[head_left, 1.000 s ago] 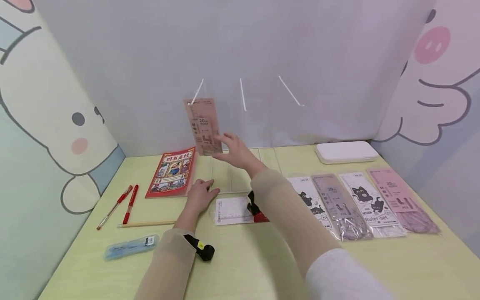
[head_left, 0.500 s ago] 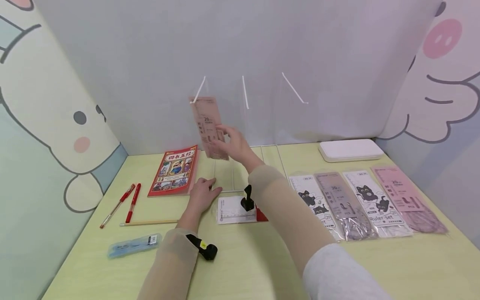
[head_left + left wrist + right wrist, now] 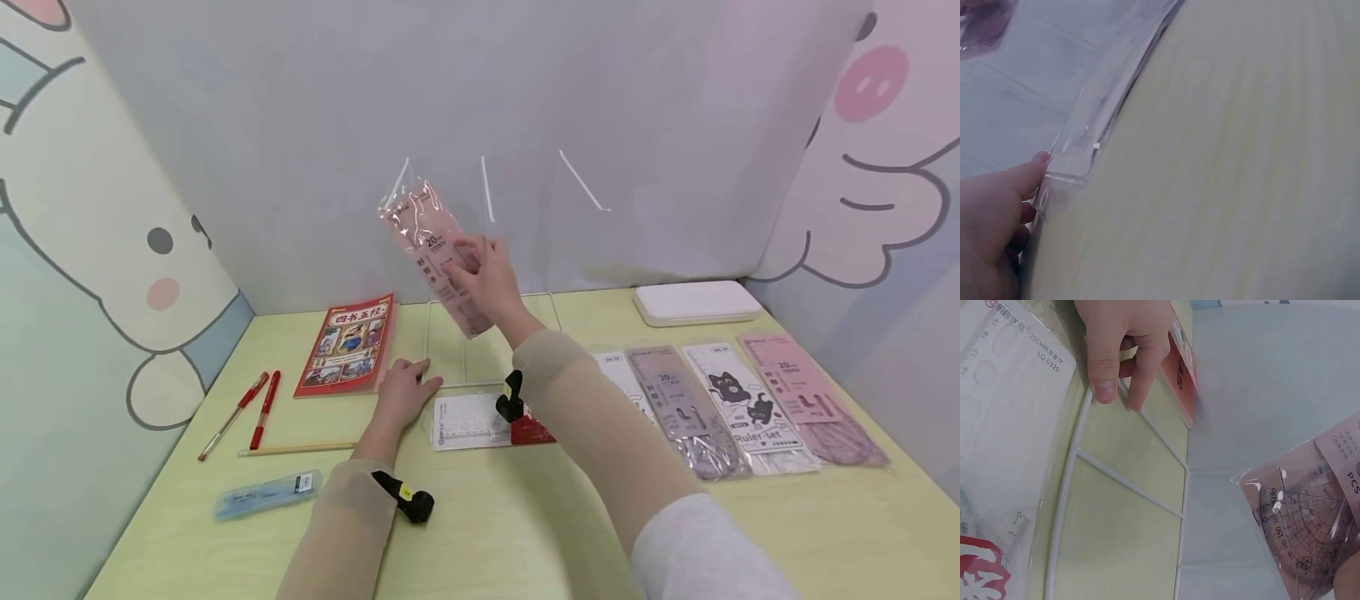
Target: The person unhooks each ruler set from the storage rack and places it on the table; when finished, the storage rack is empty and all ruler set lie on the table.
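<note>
My right hand (image 3: 487,279) pinches a pink ruler set (image 3: 438,258) in a clear plastic sleeve, tilted in the air. In the right wrist view, a protractor (image 3: 1310,534) shows through that sleeve. Its upper end is beside the left prong (image 3: 395,183) of a white wire rack (image 3: 482,384); I cannot tell whether they touch. Low down, my left hand (image 3: 403,390) holds the rack's front left corner, thumb and fingers either side of the wire (image 3: 1088,412). Just in front of the rack lies a white ruler set (image 3: 468,421), partly behind my right arm.
Several packaged ruler sets (image 3: 735,400) lie in a row at right, below a white case (image 3: 697,302). Left of the rack are a red book (image 3: 347,346), two red pens (image 3: 266,410), a pencil (image 3: 300,449) and a blue pack (image 3: 266,496). A wall stands behind.
The pink ruler set has moved right and tilted, its lower end swinging right and toward me. My right hand has shifted right along with it. The left hand stays at the rack's corner.
</note>
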A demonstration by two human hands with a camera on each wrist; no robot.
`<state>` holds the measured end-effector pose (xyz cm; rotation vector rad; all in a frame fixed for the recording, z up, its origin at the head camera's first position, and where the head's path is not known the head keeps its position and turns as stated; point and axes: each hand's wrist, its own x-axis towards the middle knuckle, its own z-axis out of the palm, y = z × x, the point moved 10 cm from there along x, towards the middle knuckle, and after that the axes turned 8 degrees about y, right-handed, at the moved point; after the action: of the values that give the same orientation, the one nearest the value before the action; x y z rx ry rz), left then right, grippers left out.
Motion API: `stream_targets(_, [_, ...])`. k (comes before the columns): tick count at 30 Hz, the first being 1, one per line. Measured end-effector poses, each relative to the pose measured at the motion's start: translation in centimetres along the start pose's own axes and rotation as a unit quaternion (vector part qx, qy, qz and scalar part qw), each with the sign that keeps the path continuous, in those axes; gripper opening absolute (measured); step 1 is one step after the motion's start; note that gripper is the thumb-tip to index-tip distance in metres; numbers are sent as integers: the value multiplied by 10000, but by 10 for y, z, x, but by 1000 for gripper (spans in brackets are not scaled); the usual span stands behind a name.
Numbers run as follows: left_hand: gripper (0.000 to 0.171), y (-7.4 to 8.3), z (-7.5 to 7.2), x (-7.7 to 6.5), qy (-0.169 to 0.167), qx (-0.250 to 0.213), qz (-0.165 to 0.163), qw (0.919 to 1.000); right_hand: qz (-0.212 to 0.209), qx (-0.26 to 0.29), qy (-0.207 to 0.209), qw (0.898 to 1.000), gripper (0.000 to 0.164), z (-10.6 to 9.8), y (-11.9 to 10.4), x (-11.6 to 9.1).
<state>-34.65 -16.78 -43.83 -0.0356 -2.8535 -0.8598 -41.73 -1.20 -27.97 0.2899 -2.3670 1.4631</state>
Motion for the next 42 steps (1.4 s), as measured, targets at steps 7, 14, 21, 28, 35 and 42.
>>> stream_targets(7, [53, -1, 0, 0, 4, -41, -21, 10000, -295, -253, -12, 9992, 44, -7, -6, -7])
stream_targets(14, [53, -2, 1, -1, 55, -94, -22, 9999, -436, -63, -192, 9988, 44, -14, -16, -21])
stream_targets(21, [53, -7, 2, -3, 58, -198, -179, 9996, -812, 395, -249, 9956, 46, -19, -31, -36])
stream_targets(28, [53, -6, 2, -4, 42, -273, -218, 9994, -1006, 639, -249, 9926, 45, -32, -40, -43])
stream_targets(35, [54, -2, 2, -1, 26, -160, -118, 9998, -635, 137, -669, 9956, 45, -54, -13, -50])
stream_targets(42, [54, -2, 1, -1, 20, -123, -144, 9998, -601, -854, -1456, 9838, 46, -75, 33, -67])
